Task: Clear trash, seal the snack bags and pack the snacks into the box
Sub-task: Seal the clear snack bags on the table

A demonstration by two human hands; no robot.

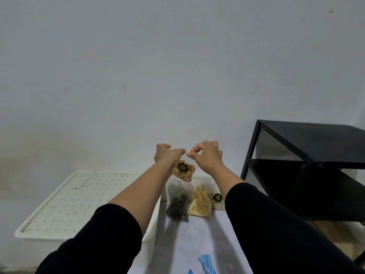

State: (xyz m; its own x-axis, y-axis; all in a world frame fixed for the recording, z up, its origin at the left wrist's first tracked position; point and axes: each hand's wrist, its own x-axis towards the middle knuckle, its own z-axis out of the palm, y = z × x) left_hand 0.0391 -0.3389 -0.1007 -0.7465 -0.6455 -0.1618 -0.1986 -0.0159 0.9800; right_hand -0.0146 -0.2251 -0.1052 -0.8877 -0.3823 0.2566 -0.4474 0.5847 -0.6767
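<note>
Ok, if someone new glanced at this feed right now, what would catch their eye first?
Probably the two hands raised mid-frame, left hand and right hand pinching the top of a clear bag of golden snacks. Below it, three more snack bags lie on the white table, with a perforated white lid to the left and a black shelf to the right.

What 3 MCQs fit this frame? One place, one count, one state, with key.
1. Where is the black shelf?
A. right of the hands
B. left of the hands
C. under the white lid

2. How many snack bags lie on the table below the held bag?
A. one
B. three
C. six

3. The bag of golden snacks is:
A. flat on the table
B. held up by both hands
C. inside the shelf

Key: 1 A, it stands at the right edge; 2 B, dark, pale-stick and pastel bags; 3 B, left hand and right hand pinch its top.
</note>
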